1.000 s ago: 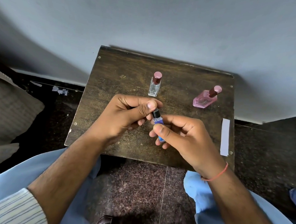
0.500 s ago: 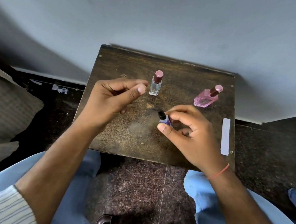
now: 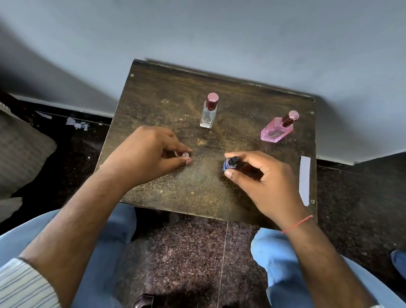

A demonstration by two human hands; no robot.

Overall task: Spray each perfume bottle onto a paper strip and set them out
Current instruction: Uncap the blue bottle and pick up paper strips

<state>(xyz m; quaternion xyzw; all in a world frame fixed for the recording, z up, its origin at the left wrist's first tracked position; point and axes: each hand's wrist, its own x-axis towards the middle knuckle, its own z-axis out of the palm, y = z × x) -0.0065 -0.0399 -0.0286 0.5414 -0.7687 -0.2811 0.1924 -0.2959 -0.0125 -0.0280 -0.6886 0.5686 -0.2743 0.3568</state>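
Note:
My right hand [image 3: 261,180] grips a small blue perfume bottle [image 3: 228,163] with a black sprayer top, standing on the dark wooden table [image 3: 158,85]. My left hand [image 3: 147,155] rests low on the table to the left and pinches a small clear cap [image 3: 185,154] between thumb and fingers. A clear bottle with a maroon cap [image 3: 209,111] stands upright at the back middle. A pink bottle with a maroon cap [image 3: 278,128] stands at the back right. A white paper strip [image 3: 304,180] lies along the table's right edge.
A grey-blue wall rises directly behind the table. Dark speckled floor surrounds it, with paper scraps [image 3: 77,123] at the left. A cushion [image 3: 11,153] lies at the far left. My knees in blue trousers sit under the table's front edge.
The cap came off the blue bottle. My left hand carried it left and down to the table, while my right hand lowered the bottle upright onto the table.

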